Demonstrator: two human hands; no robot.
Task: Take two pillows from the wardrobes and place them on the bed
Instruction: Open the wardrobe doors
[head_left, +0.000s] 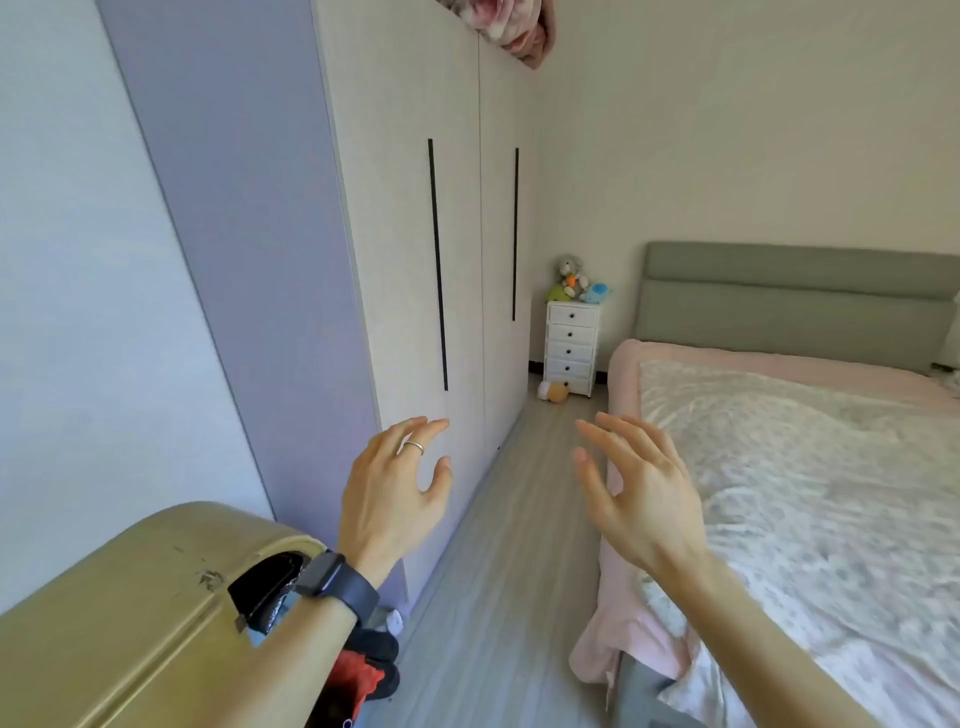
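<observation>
A tall pale wardrobe (405, 218) stands along the left wall, both doors closed, each with a long black handle strip. No pillow is visible. The bed (810, 467) fills the right side, with a pink sheet, a white patterned cover and a grey-green headboard. My left hand (395, 493), wearing a ring and a dark watch, is raised in front of the near wardrobe door, fingers relaxed and holding nothing. Over the aisle by the bed's edge, my right hand (639, 488) is lifted with spread fingers, also holding nothing.
A gold suitcase (130, 623) sits at the lower left with dark and red items beside it. A white drawer unit (570, 348) topped with plush toys stands at the far end of the narrow wood-floor aisle. A pink floral bundle (514, 26) lies atop the wardrobe.
</observation>
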